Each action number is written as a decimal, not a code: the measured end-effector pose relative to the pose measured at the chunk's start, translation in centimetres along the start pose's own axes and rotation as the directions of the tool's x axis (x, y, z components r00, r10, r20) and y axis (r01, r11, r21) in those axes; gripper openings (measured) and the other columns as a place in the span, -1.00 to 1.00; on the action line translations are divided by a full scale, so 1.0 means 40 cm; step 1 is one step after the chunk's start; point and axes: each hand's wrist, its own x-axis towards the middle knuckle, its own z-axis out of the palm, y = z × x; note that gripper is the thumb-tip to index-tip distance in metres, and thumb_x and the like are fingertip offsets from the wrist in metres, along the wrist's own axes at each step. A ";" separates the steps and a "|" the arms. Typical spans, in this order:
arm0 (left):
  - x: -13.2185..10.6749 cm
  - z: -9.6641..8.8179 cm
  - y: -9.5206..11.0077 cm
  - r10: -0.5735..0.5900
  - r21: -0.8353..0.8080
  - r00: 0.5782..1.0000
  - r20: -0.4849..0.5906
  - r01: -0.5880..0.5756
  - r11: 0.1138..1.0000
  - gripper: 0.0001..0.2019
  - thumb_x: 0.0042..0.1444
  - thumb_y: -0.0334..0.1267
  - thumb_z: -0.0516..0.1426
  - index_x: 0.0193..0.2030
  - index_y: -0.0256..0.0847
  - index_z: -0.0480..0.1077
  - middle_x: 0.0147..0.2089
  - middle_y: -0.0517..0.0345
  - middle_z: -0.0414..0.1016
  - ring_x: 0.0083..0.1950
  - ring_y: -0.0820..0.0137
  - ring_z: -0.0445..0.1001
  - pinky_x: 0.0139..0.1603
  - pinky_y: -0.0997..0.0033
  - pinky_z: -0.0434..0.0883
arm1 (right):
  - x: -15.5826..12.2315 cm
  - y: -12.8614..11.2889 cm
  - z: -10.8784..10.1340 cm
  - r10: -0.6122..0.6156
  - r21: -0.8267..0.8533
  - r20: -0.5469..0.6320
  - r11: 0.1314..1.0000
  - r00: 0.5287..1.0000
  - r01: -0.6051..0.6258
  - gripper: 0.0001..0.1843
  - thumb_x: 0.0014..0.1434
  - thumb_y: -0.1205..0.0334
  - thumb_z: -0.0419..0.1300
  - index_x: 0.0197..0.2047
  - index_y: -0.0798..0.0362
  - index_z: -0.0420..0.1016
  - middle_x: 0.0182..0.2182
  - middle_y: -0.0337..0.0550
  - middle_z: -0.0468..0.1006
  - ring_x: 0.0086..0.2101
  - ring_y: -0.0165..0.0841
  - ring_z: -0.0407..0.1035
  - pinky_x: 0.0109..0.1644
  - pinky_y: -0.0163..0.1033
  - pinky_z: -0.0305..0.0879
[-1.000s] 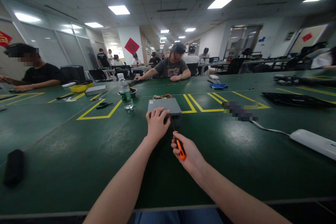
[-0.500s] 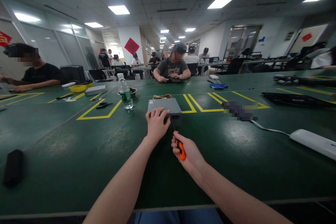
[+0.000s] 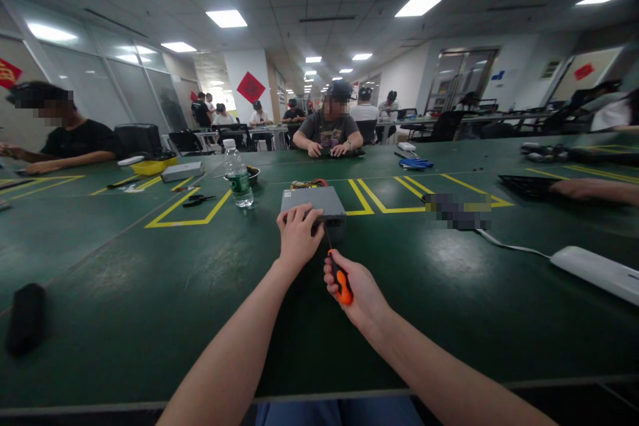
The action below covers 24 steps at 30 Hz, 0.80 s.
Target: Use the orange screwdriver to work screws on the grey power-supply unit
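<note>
A grey metal box (image 3: 313, 202) lies on the green table (image 3: 150, 293) in front of me. My left hand (image 3: 298, 235) rests on its near edge, fingers curled over the top, holding it. My right hand (image 3: 355, 289) is closed around the orange-and-black handle of a screwdriver (image 3: 340, 278). The thin shaft points up and away to the box's near face, just right of my left hand. Coloured wires (image 3: 308, 183) show behind the box.
A water bottle (image 3: 238, 176) and black pliers (image 3: 198, 200) sit left of the box by yellow floor-tape lines. A white power strip (image 3: 596, 272) and cable lie at right, a black object (image 3: 26, 317) at near left. Other people sit across and at the left; an arm (image 3: 594, 190) reaches in at right.
My right hand has turned the screwdriver handle slightly and edged toward the box. An arm has come in at the far right. The person opposite drew both hands together.
</note>
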 end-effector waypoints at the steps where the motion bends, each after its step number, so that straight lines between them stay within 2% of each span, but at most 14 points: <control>1: 0.000 0.000 0.000 0.000 0.000 1.000 0.003 0.000 1.000 -0.76 0.08 -0.23 0.09 -0.08 0.02 0.37 0.07 0.15 0.37 0.10 0.25 0.25 0.10 0.11 0.03 | -0.001 -0.002 0.001 0.014 -0.006 0.004 1.000 1.000 -0.014 -0.74 0.25 0.32 -0.01 -0.45 0.19 0.31 -0.65 -0.26 0.31 -0.70 -0.59 0.18 -0.71 -0.54 0.07; 4: 0.000 -0.001 0.000 0.000 0.003 1.000 0.010 0.000 1.000 -0.76 0.08 -0.23 0.08 -0.08 0.02 0.36 0.07 0.15 0.37 0.10 0.25 0.25 0.10 0.12 0.03 | -0.005 -0.004 0.003 0.033 -0.017 0.002 0.999 0.999 -0.033 -0.71 0.28 0.29 -0.05 -0.43 0.21 0.33 -0.65 -0.24 0.32 -0.70 -0.59 0.18 -0.71 -0.53 0.08; 10: 0.000 -0.004 0.001 -0.004 0.001 1.000 0.009 0.004 1.000 -0.76 0.08 -0.24 0.08 -0.08 0.02 0.36 0.07 0.15 0.37 0.10 0.24 0.25 0.10 0.12 0.03 | -0.006 0.000 0.006 -0.013 -0.001 -0.021 1.000 1.000 0.013 -0.82 0.17 0.41 0.09 -0.47 0.14 0.25 -0.63 -0.30 0.30 -0.69 -0.61 0.17 -0.74 -0.57 0.01; 16: 0.000 -0.006 0.003 -0.004 0.000 1.000 0.006 0.004 1.000 -0.76 0.08 -0.25 0.07 -0.08 0.02 0.37 0.07 0.16 0.37 0.10 0.25 0.25 0.11 0.11 0.03 | -0.007 -0.003 0.004 0.024 0.025 0.040 0.999 0.999 -0.025 -0.74 0.27 0.28 -0.03 -0.41 0.20 0.33 -0.59 -0.24 0.32 -0.69 -0.62 0.16 -0.72 -0.55 0.07; 21: 0.000 -0.007 0.002 -0.006 0.001 1.000 0.006 0.006 1.000 -0.76 0.09 -0.25 0.07 -0.08 0.02 0.37 0.07 0.15 0.37 0.10 0.24 0.26 0.11 0.11 0.04 | -0.004 0.002 0.002 -0.019 -0.003 -0.025 1.000 1.000 0.019 -0.81 0.21 0.30 0.07 -0.44 0.14 0.29 -0.61 -0.28 0.30 -0.67 -0.58 0.20 -0.74 -0.56 0.04; 24: 0.000 -0.007 0.003 -0.001 -0.005 1.000 0.000 0.001 1.000 -0.76 0.08 -0.25 0.08 -0.08 0.02 0.37 0.06 0.15 0.38 0.09 0.25 0.27 0.14 0.10 0.04 | -0.003 0.002 0.003 -0.038 -0.009 -0.022 0.999 0.999 0.038 -0.81 0.20 0.35 0.08 -0.46 0.14 0.28 -0.63 -0.31 0.29 -0.68 -0.60 0.19 -0.75 -0.57 0.02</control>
